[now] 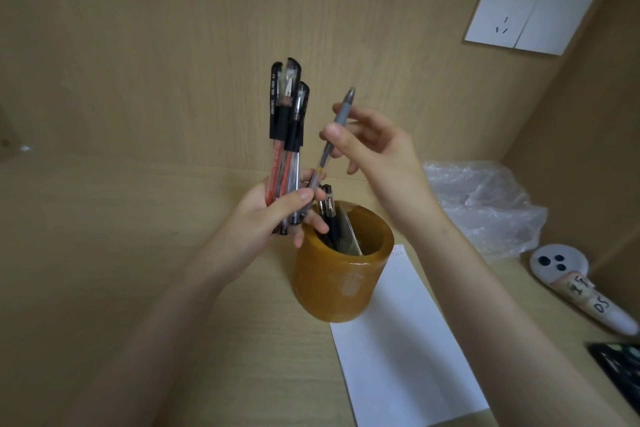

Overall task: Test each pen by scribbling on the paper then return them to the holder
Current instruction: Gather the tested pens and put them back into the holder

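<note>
My left hand (pixel 277 215) grips a bundle of capped pens (pixel 285 135) upright above the left rim of the amber holder (pixel 341 281). My right hand (pixel 367 146) pinches a grey pen (pixel 334 135) between thumb and fingers; the pen's lower end reaches down to my left thumb. Dark pens (pixel 329 215) still stand inside the holder. A white sheet of paper (pixel 401 343) lies on the desk to the right of the holder, partly under it.
A crumpled clear plastic bag (pixel 481 204) lies at the back right. A white controller (pixel 581 284) with handwritten labels rests at the right edge, a dark object (pixel 620 367) below it. A wall socket (pixel 526 14) is on the back panel.
</note>
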`<action>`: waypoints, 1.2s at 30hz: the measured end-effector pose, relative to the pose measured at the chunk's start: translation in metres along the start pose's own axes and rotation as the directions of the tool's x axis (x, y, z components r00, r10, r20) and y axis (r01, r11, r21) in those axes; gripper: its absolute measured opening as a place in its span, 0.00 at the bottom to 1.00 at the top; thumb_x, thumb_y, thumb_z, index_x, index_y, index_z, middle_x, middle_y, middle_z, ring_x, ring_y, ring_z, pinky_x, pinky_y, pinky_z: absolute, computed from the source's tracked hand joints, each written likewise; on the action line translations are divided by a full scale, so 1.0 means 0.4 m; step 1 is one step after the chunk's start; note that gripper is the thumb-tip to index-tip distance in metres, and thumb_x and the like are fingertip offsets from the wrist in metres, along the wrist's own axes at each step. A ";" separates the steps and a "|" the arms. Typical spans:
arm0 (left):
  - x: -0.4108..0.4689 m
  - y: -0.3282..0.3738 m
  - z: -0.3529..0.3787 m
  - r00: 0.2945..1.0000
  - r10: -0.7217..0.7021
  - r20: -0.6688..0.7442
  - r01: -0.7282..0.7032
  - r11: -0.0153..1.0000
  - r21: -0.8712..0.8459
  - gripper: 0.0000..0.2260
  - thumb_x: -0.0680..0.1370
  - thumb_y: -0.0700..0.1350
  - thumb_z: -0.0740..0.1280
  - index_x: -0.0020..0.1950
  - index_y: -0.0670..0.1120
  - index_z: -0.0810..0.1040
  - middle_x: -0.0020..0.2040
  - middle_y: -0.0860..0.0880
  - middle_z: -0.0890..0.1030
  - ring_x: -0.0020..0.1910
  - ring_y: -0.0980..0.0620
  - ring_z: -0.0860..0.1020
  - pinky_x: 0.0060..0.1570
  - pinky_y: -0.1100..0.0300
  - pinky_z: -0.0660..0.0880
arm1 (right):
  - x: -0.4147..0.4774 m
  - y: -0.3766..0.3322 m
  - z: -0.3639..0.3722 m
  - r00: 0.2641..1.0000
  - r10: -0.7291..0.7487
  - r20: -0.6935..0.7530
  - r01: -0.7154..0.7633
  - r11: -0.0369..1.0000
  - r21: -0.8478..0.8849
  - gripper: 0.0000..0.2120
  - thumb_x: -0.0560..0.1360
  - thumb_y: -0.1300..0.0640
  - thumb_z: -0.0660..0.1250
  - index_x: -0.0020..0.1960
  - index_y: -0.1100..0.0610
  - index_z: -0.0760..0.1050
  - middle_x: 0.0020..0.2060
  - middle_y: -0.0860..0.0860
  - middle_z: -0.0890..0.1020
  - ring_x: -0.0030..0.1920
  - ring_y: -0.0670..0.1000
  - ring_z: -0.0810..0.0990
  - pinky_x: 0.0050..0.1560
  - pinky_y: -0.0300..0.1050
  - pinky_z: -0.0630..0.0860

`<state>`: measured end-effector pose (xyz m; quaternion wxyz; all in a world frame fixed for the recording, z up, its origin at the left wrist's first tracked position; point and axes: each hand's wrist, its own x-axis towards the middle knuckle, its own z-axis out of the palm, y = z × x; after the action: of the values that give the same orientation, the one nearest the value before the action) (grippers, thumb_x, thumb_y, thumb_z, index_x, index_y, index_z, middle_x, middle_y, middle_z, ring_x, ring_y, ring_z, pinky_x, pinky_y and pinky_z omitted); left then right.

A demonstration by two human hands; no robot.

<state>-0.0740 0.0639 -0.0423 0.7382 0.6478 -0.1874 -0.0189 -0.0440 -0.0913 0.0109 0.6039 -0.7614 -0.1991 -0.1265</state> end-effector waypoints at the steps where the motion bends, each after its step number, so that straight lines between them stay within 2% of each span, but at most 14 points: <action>1: 0.000 0.001 0.004 1.000 -0.006 0.013 0.006 1.000 -0.012 0.15 0.75 0.45 0.61 0.62 0.47 0.71 0.44 0.53 0.82 0.39 0.51 0.82 0.27 0.65 0.74 | 0.005 -0.005 0.009 1.000 -0.012 -0.017 0.012 1.000 0.011 0.16 0.76 0.56 0.68 0.62 0.57 0.74 0.47 0.53 0.83 0.45 0.44 0.81 0.38 0.35 0.75; 4: -0.001 0.007 0.008 0.999 0.001 0.038 0.002 0.998 -0.068 0.15 0.77 0.43 0.59 0.64 0.48 0.68 0.50 0.48 0.83 0.46 0.47 0.83 0.30 0.63 0.77 | 0.013 -0.013 0.019 0.995 -0.038 -0.087 0.047 0.994 0.100 0.14 0.78 0.60 0.65 0.62 0.60 0.73 0.42 0.52 0.81 0.42 0.43 0.81 0.39 0.35 0.76; 6: -0.001 0.012 0.004 1.000 0.012 0.008 -0.011 0.997 -0.074 0.17 0.78 0.43 0.59 0.67 0.48 0.65 0.53 0.49 0.83 0.46 0.46 0.83 0.31 0.63 0.78 | 0.012 -0.013 0.008 0.988 -0.059 -0.146 0.078 0.988 0.132 0.17 0.78 0.60 0.64 0.67 0.58 0.70 0.42 0.53 0.81 0.44 0.44 0.81 0.43 0.37 0.78; 9: -0.004 0.016 -0.005 0.997 0.046 -0.064 -0.050 0.996 -0.075 0.18 0.75 0.45 0.60 0.65 0.51 0.63 0.52 0.50 0.83 0.36 0.49 0.82 0.24 0.65 0.73 | 0.005 -0.004 -0.012 0.980 -0.082 -0.179 0.103 0.989 0.108 0.26 0.77 0.61 0.66 0.73 0.56 0.62 0.44 0.61 0.82 0.45 0.46 0.83 0.43 0.36 0.78; 13: -0.007 0.020 -0.006 0.994 0.066 -0.084 -0.074 0.992 -0.105 0.18 0.75 0.44 0.60 0.63 0.51 0.63 0.49 0.46 0.84 0.29 0.52 0.78 0.20 0.65 0.69 | -0.011 0.026 -0.015 0.988 -0.096 -0.125 0.089 0.994 -0.061 0.24 0.75 0.59 0.69 0.69 0.52 0.67 0.42 0.66 0.80 0.43 0.54 0.82 0.42 0.39 0.79; 16: -0.006 0.012 -0.008 0.995 0.041 -0.095 -0.053 0.990 -0.134 0.20 0.74 0.44 0.61 0.66 0.47 0.65 0.47 0.47 0.83 0.27 0.54 0.75 0.19 0.66 0.67 | -0.021 0.044 -0.009 0.999 -0.047 -0.021 0.044 0.989 -0.143 0.26 0.73 0.55 0.72 0.69 0.51 0.67 0.41 0.56 0.83 0.43 0.48 0.82 0.48 0.43 0.80; 18: -0.003 0.006 -0.009 0.996 0.034 -0.084 -0.047 0.987 -0.156 0.19 0.75 0.43 0.61 0.66 0.48 0.67 0.45 0.49 0.83 0.25 0.57 0.71 0.19 0.68 0.64 | -0.028 0.052 -0.005 0.999 -0.013 0.040 0.022 0.972 -0.235 0.30 0.73 0.50 0.71 0.71 0.49 0.65 0.46 0.47 0.82 0.47 0.42 0.80 0.50 0.34 0.76; 20: -0.002 0.003 -0.011 0.997 0.027 -0.070 -0.039 0.983 -0.180 0.18 0.75 0.44 0.61 0.65 0.48 0.68 0.43 0.51 0.81 0.25 0.59 0.68 0.19 0.69 0.62 | -0.031 0.054 -0.006 1.000 -0.003 0.020 0.008 0.962 -0.274 0.26 0.75 0.47 0.68 0.71 0.49 0.67 0.52 0.44 0.81 0.51 0.39 0.78 0.50 0.31 0.74; 23: -0.002 0.003 -0.015 0.999 0.030 -0.043 -0.037 0.985 -0.169 0.17 0.75 0.44 0.61 0.64 0.48 0.70 0.42 0.52 0.78 0.25 0.59 0.68 0.19 0.70 0.62 | -0.025 0.038 -0.011 0.997 0.017 -0.074 -0.028 0.989 -0.143 0.18 0.76 0.47 0.65 0.64 0.51 0.75 0.53 0.45 0.81 0.53 0.43 0.79 0.49 0.38 0.75; 28: -0.007 0.005 -0.001 0.999 0.011 0.039 -0.006 0.993 -0.120 0.16 0.76 0.45 0.60 0.64 0.47 0.70 0.37 0.52 0.77 0.25 0.58 0.70 0.18 0.69 0.63 | 0.002 -0.009 0.016 0.999 0.031 -0.019 -0.030 0.999 0.043 0.16 0.76 0.52 0.67 0.62 0.55 0.74 0.47 0.49 0.84 0.40 0.39 0.80 0.37 0.32 0.74; 32: -0.009 0.014 -0.001 1.000 0.013 0.002 -0.013 0.996 -0.084 0.17 0.75 0.47 0.60 0.64 0.49 0.69 0.49 0.48 0.83 0.28 0.55 0.75 0.20 0.68 0.67 | 0.018 -0.018 0.034 0.996 0.013 -0.090 0.002 0.987 0.160 0.20 0.76 0.60 0.67 0.67 0.62 0.69 0.41 0.53 0.82 0.39 0.42 0.81 0.38 0.34 0.76; 34: -0.009 0.016 -0.006 0.998 0.030 -0.056 -0.034 0.996 -0.082 0.16 0.75 0.47 0.60 0.63 0.49 0.69 0.54 0.48 0.82 0.28 0.55 0.75 0.20 0.67 0.67 | 0.019 -0.016 0.019 0.984 -0.024 -0.178 0.068 0.968 0.243 0.23 0.77 0.62 0.65 0.70 0.60 0.64 0.38 0.53 0.82 0.39 0.45 0.81 0.40 0.38 0.78; 36: -0.007 0.014 -0.014 0.992 0.029 -0.122 -0.042 0.994 -0.100 0.16 0.75 0.47 0.61 0.63 0.48 0.70 0.54 0.49 0.82 0.28 0.56 0.74 0.20 0.68 0.66 | 0.017 -0.015 -0.008 0.966 -0.091 -0.241 0.144 0.966 0.216 0.25 0.78 0.63 0.64 0.72 0.57 0.62 0.36 0.53 0.80 0.39 0.47 0.81 0.42 0.39 0.78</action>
<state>-0.0761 0.0708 -0.0383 0.7806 0.6056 -0.1530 0.0236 -0.0405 -0.0922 0.0197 0.6987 -0.6529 -0.1866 -0.2252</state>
